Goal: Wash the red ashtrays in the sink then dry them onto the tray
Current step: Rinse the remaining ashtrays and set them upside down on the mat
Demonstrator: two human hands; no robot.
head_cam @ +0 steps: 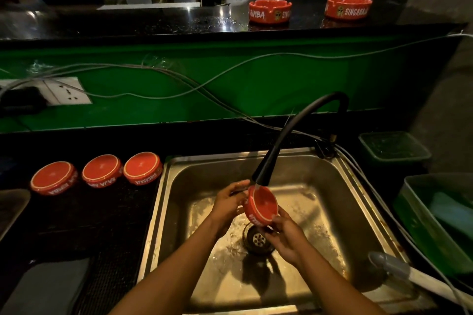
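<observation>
Red ashtray (261,206), round and glossy with white lettering on its side, sits tilted on edge between a person's two hands over the steel sink (358,212), its flat underside facing up toward the spout of the black curved tap (281,140), probably so the stream runs across that face and drains off. Left hand (229,203) cups the far left rim with curled fingers; right hand (285,234) pinches the near lower rim, steadying it directly above the round drain (258,239).

Three more round red ashtrays (102,170) lie upside down in a row on the dark counter left of the sink, likely draining. Two upright red ashtrays (309,10) wait on the far black bar top, well apart from the sink, seemingly unwashed. A green plastic tub (414,215) stands right of the sink.
</observation>
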